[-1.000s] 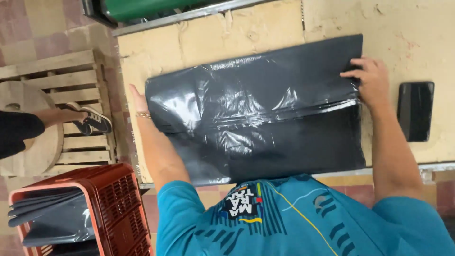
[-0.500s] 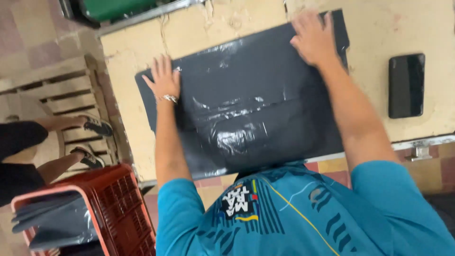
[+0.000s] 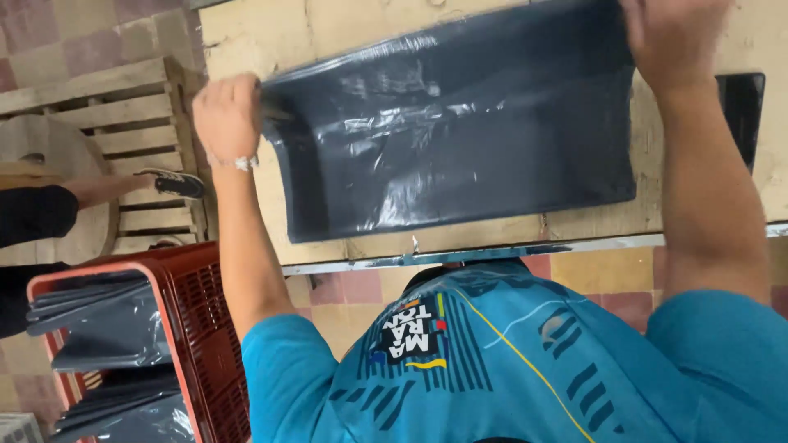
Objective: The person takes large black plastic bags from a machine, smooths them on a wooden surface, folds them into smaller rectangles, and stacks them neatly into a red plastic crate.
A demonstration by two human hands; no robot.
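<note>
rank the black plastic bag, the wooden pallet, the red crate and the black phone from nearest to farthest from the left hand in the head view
1. black plastic bag: gripped at its edge by the left hand.
2. wooden pallet: just left of the hand.
3. red crate: below, by the elbow.
4. black phone: far right on the table.

A large dark grey plastic bag [image 3: 460, 131] lies flat on the pale counter [image 3: 246, 41], glossy and creased, rectangular, with its left edge curled upward. A black rectangular phone [image 3: 743, 115] with a dark screen lies on the counter just right of the bag, partly hidden behind a forearm. At lower left, a red plastic crate [image 3: 205, 328] holds a stack of folded dark grey bags [image 3: 107, 328] of the same kind.
</note>
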